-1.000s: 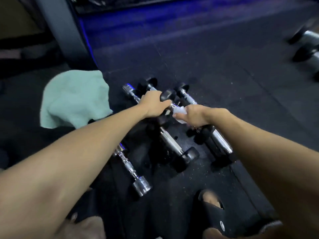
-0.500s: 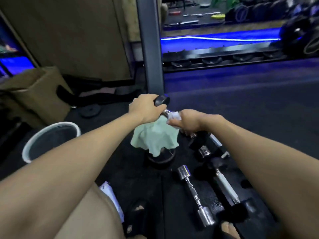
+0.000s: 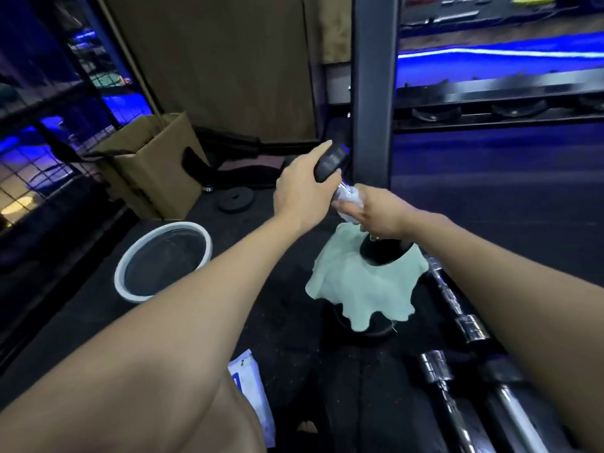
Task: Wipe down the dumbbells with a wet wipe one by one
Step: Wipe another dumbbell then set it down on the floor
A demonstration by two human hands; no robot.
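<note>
Head view: dark speckled rubber gym floor (image 3: 327,387), dim, with blue strip lighting (image 3: 490,53) along the far side. Brown panel wall (image 3: 228,67) behind; grey steel upright post (image 3: 372,93) rising just beyond the hands; wire mesh partition (image 3: 39,152) at far left.

Left on the floor: open brown cardboard box (image 3: 153,165), round white-rimmed bucket (image 3: 163,259), small black weight plate (image 3: 235,201). Near the bottom edge, white and blue wipe packet (image 3: 251,387) beside a knee. At right, chrome dumbbells (image 3: 457,315) lying close together, partly hidden by the right forearm. Mint-green cloth (image 3: 359,289) draped over a dark round object, directly under the hands.

Held up over that cloth, tilted: black-headed dumbbell with chrome handle (image 3: 330,163). Left hand (image 3: 300,194) curled round its upper black head. Right hand (image 3: 379,212) clenched on a crumpled white wet wipe (image 3: 349,199) wrapped about the chrome handle just below that head. Lower black head showing under the right hand, touching or just above the cloth; cannot tell which.
</note>
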